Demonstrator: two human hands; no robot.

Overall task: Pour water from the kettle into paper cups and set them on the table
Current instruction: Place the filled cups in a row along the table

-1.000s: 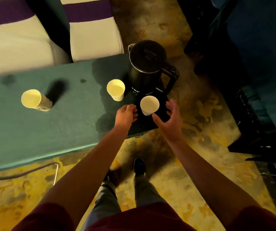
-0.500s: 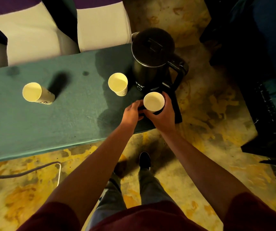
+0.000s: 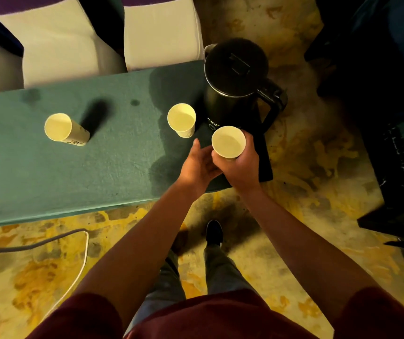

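Note:
A black electric kettle [image 3: 236,81] stands with its lid closed on a black base [image 3: 263,165] at the right end of the green table [image 3: 74,172]. My right hand [image 3: 241,167] is wrapped around a white paper cup [image 3: 228,142], held above the base in front of the kettle. My left hand [image 3: 199,165] sits against that cup's lower left side, fingers extended; whether it grips the cup is hidden. A second paper cup [image 3: 182,119] stands just left of the kettle. A third paper cup [image 3: 61,129] stands farther left on the table.
Two white chairs with purple bands [image 3: 157,33] stand behind the table. A grey cable [image 3: 49,243] runs over the yellow patterned floor at the left. Dark furniture [image 3: 396,143] fills the right side. My shoes and legs [image 3: 214,233] are below the table's near edge.
My right hand closed around the near cup and raised it slightly off the base. My left hand came in under the cup's left side. The camera moved closer.

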